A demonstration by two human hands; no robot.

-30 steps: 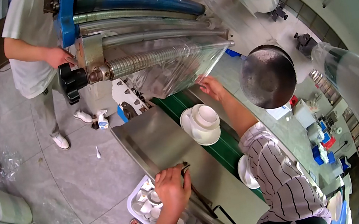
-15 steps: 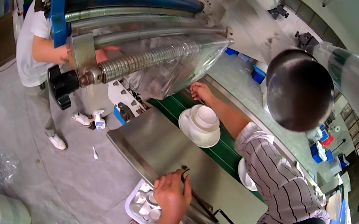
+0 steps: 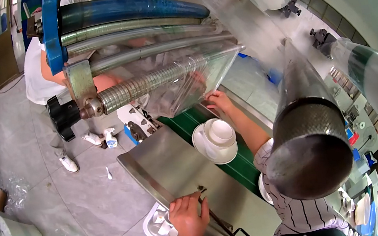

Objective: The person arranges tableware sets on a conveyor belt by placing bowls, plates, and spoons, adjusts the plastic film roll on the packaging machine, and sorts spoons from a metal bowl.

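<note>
My left hand (image 3: 189,218) rests on the edge of the steel cover (image 3: 168,158), beside a small dark fitting. Its fingers lie over the metal and the thumb is apart. My right hand (image 3: 219,101) reaches past the dishes to the lower edge of the clear plastic film (image 3: 179,87); its fingers are apart and the fingertips are at the film. Whether they touch it is hard to tell. Below that hand, a stacked set of white dishes (image 3: 217,142), with plates and a bowl, sits on the green conveyor belt (image 3: 239,169). Another white dish (image 3: 263,189) is partly hidden by my sleeve.
Overhead are a blue roller (image 3: 132,11), a threaded bar with a black knob (image 3: 63,118), and a metal tube (image 3: 309,158) close to my right arm. A co-worker (image 3: 37,78) bends behind the rollers. A white crate of dishes (image 3: 154,225) stands below left.
My right hand has come up to the film's edge, its fingers more extended. My left hand stays on the cover. The co-worker leans lower, and the whole view has shifted.
</note>
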